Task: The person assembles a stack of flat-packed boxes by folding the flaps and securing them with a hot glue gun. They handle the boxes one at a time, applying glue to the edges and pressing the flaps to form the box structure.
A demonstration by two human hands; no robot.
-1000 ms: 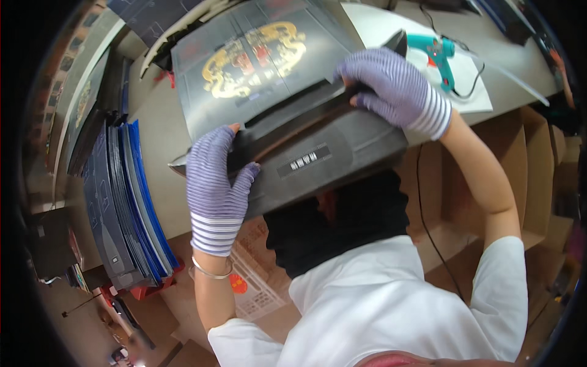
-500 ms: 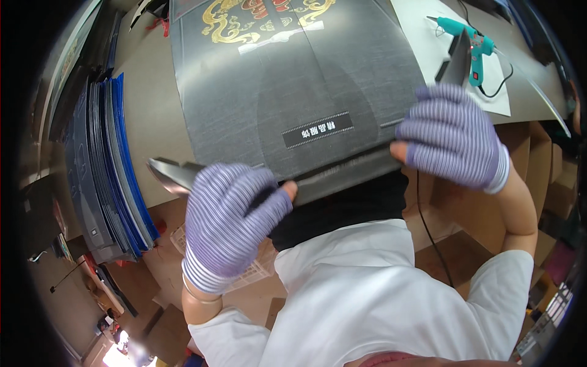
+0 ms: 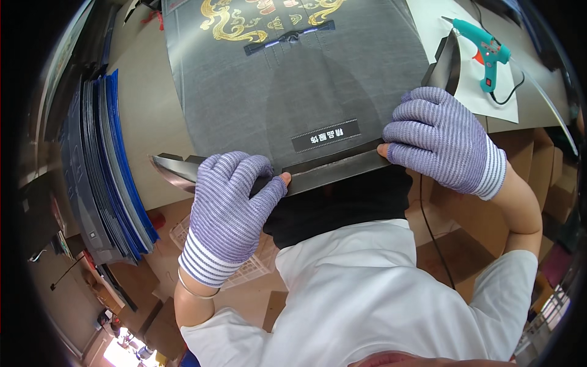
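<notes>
A large dark grey printed sheet (image 3: 244, 98) lies on the table before me, with gold scrollwork, a bow motif and a black label. Along its near edge a narrow dark strip (image 3: 333, 174) is folded up like a flap, and its curved ends stick out past both hands. My left hand (image 3: 229, 196), in a purple striped glove with bare fingertips showing, is closed on the strip's left part, thumb on the near side. In a matching glove, my right hand (image 3: 440, 137) grips the strip's right part the same way.
A teal glue gun (image 3: 486, 52) with a cord rests on white paper (image 3: 428, 21) at the far right. Several dark and blue sheets (image 3: 110, 171) stand stacked at the left. Cardboard boxes (image 3: 520, 165) are below the table at right, and a white plastic basket (image 3: 251, 269) sits below my left arm.
Both hands keep their grip on the strip and have shifted only slightly. The strip's blurred edge is now sharp, and the glare over the bow motif has gone.
</notes>
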